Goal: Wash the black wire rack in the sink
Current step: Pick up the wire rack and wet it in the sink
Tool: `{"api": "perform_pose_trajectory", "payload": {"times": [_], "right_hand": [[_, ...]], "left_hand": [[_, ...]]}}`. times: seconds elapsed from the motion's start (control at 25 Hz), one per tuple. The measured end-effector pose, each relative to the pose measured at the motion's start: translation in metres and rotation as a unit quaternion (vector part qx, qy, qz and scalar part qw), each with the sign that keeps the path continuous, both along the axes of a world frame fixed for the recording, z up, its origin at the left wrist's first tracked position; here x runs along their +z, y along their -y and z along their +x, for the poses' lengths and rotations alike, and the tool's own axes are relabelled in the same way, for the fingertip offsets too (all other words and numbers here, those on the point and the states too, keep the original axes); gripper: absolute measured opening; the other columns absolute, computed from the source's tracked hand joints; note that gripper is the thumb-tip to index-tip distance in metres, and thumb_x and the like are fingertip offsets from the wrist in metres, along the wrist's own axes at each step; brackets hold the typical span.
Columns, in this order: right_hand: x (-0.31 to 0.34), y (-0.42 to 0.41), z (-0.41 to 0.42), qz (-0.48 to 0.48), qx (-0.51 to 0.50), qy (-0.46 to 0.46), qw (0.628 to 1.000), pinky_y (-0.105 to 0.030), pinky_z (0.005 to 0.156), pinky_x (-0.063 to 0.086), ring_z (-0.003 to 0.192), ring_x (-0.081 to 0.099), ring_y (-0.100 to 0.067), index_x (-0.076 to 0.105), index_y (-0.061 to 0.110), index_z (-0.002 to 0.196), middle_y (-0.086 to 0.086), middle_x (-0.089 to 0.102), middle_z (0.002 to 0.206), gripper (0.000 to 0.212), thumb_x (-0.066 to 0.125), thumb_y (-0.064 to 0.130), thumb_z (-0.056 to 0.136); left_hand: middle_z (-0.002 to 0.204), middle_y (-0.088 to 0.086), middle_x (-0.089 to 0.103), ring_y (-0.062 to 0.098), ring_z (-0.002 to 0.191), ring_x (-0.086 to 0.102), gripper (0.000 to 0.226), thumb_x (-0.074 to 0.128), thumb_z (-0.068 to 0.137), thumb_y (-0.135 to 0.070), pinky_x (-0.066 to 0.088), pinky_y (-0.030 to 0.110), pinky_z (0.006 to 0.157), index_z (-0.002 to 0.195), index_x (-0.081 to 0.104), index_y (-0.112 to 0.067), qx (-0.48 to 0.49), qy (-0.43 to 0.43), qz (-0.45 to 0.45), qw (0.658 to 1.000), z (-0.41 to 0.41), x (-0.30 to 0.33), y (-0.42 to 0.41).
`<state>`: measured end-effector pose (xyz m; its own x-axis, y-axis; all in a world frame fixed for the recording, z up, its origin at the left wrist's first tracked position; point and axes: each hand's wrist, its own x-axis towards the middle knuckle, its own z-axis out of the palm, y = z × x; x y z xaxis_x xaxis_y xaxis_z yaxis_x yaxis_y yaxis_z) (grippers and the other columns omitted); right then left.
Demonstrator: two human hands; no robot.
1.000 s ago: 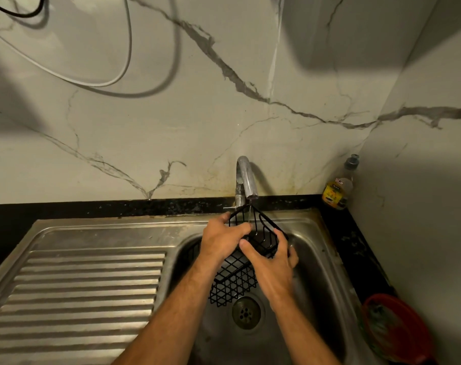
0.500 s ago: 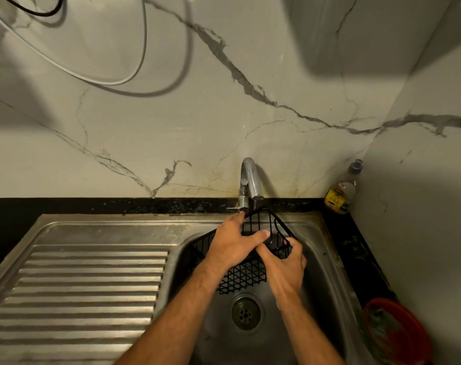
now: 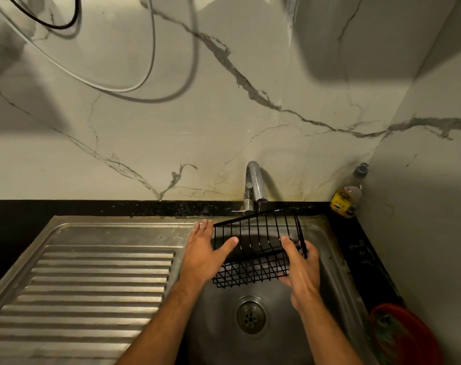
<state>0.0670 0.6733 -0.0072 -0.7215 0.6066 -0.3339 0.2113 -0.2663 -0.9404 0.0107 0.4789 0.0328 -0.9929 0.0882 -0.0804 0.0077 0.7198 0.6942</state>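
From the head camera, both forearms reach forward over the sink. The left hand lies flat with straight, slightly spread fingers against the left end of the black wire rack, thumb stretched along its front. The right hand grips the rack's right end, thumb on top, fingers curled underneath. The rack hangs tilted in the basin, just below the tap and above the drain. A ribbed draining board fills the left. A bottle stands in the back right corner of the worktop, a red bowl at its right edge. Marbled wall behind.
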Motion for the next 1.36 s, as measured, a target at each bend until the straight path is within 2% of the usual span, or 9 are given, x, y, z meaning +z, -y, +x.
{"api": "perform_pose_trajectory", "payload": {"times": [0.16,0.24,0.36,0.52,0.6,0.72,0.88,1.08,1.36], "right_hand": [[-0.004,0.000,0.004,-0.032,-0.004,-0.010,0.999,-0.052,0.086,0.054,0.120,0.048,-0.024,0.036,0.034,0.146,-0.006,0.039,0.150,0.101,0.078,0.062,0.059],[-0.009,-0.001,0.006,-0.065,-0.017,-0.008,0.998,-0.055,0.085,0.055,0.122,0.052,-0.028,0.041,0.034,0.142,-0.006,0.046,0.145,0.109,0.079,0.071,0.047],[-0.014,-0.004,0.011,-0.124,-0.019,-0.015,0.992,-0.058,0.082,0.056,0.115,0.060,-0.032,0.052,0.033,0.132,-0.006,0.058,0.132,0.092,0.079,0.069,0.051],[-0.021,-0.004,0.012,-0.161,-0.022,-0.022,0.987,-0.061,0.086,0.053,0.118,0.057,-0.033,0.053,0.029,0.132,-0.008,0.055,0.133,0.069,0.074,0.056,0.073],[-0.025,-0.007,0.010,-0.171,-0.032,-0.023,0.985,-0.063,0.089,0.051,0.123,0.051,-0.034,0.050,0.027,0.135,-0.007,0.048,0.137,0.060,0.070,0.049,0.083],[-0.031,-0.012,0.011,-0.182,-0.039,-0.025,0.982,-0.064,0.088,0.051,0.126,0.047,-0.036,0.050,0.027,0.135,-0.008,0.043,0.141,0.057,0.069,0.047,0.085],[-0.039,-0.014,0.015,-0.224,-0.038,-0.029,0.973,-0.064,0.089,0.051,0.123,0.049,-0.038,0.053,0.029,0.132,-0.009,0.047,0.141,0.052,0.067,0.047,0.086],[-0.042,-0.020,0.020,-0.288,-0.047,-0.035,0.956,-0.072,0.095,0.041,0.117,0.054,-0.037,0.062,0.027,0.114,-0.010,0.059,0.123,0.030,0.054,0.048,0.095],[-0.046,-0.023,0.027,-0.334,-0.094,-0.027,0.937,-0.075,0.093,0.040,0.112,0.054,-0.041,0.059,0.022,0.117,-0.014,0.056,0.128,0.044,0.049,0.057,0.092]], "left_hand": [[0.170,-0.012,-0.005,0.015,0.156,-0.014,0.092,0.041,0.093,-0.075,0.007,0.056,0.124,0.164,0.007,-0.027,-0.051,0.026,-0.051,0.997,-0.002,-0.006,0.000],[0.170,-0.012,-0.007,0.013,0.154,-0.019,0.092,0.043,0.093,-0.073,0.005,0.052,0.127,0.164,0.006,-0.027,-0.070,0.018,-0.025,0.997,-0.003,-0.007,0.000],[0.170,-0.011,-0.007,0.009,0.153,-0.022,0.084,0.042,0.097,-0.067,-0.002,0.034,0.121,0.164,0.008,-0.028,-0.091,-0.034,-0.025,0.995,-0.004,-0.007,-0.002],[0.171,-0.008,-0.011,0.015,0.157,-0.009,0.101,0.061,0.090,-0.064,0.006,0.043,0.127,0.164,0.002,-0.029,-0.035,0.022,0.062,0.997,-0.003,-0.010,-0.004],[0.172,-0.006,0.000,0.017,0.157,0.009,0.117,0.073,0.082,-0.062,0.019,0.044,0.126,0.163,-0.006,-0.031,-0.006,0.058,0.143,0.988,-0.003,-0.013,-0.002],[0.163,-0.014,0.022,0.009,0.148,0.027,0.110,0.075,0.089,-0.046,0.026,0.035,0.122,0.163,-0.005,-0.031,-0.017,0.109,0.214,0.971,-0.003,-0.019,0.004],[0.132,-0.017,0.064,0.008,0.125,0.059,0.076,0.081,0.081,-0.050,0.045,0.046,0.114,0.146,0.041,-0.044,0.011,0.149,0.258,0.954,-0.001,-0.024,0.009],[0.155,-0.009,0.045,0.017,0.138,0.048,0.110,0.079,0.053,-0.084,0.044,0.052,0.113,0.149,0.031,-0.059,-0.006,0.146,0.233,0.961,-0.004,-0.021,-0.002],[0.162,-0.001,0.024,0.023,0.148,0.032,0.102,0.084,0.076,-0.051,0.037,0.041,0.113,0.158,0.024,-0.043,-0.053,0.131,0.179,0.974,-0.003,0.002,-0.019]]}}
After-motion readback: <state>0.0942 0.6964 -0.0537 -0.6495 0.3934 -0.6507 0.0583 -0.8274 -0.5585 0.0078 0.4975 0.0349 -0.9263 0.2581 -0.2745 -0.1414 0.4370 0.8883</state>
